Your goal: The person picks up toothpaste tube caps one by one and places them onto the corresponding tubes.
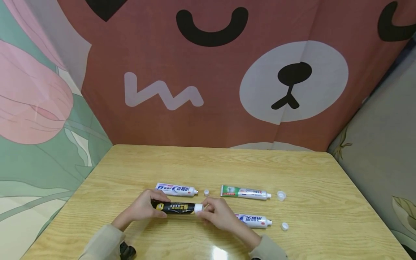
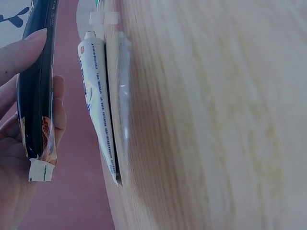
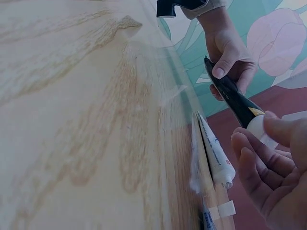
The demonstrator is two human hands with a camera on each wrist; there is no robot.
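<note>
A black toothpaste tube (image 1: 177, 207) with a white cap (image 1: 198, 208) is held level above the table, its cap end toward the right. My left hand (image 1: 146, 206) grips the tube near its flat end, thumb on one side and fingers on the other; the left wrist view shows the black tube (image 2: 38, 91) in that grip. With thumb and fingertips, my right hand (image 1: 219, 215) pinches the white cap, also seen in the right wrist view as a pale cap (image 3: 259, 128). Just beyond the tube lies a white-and-blue toothpaste tube (image 1: 177, 189) without its cap.
A green-and-white tube (image 1: 246, 192) lies farther right near a loose cap (image 1: 281, 195). Another white-and-blue tube (image 1: 255, 220), partly behind my right hand, has a cap (image 1: 284, 226) beside it. A small cap (image 1: 206, 192) lies between the two far tubes on the wooden table (image 1: 325, 216).
</note>
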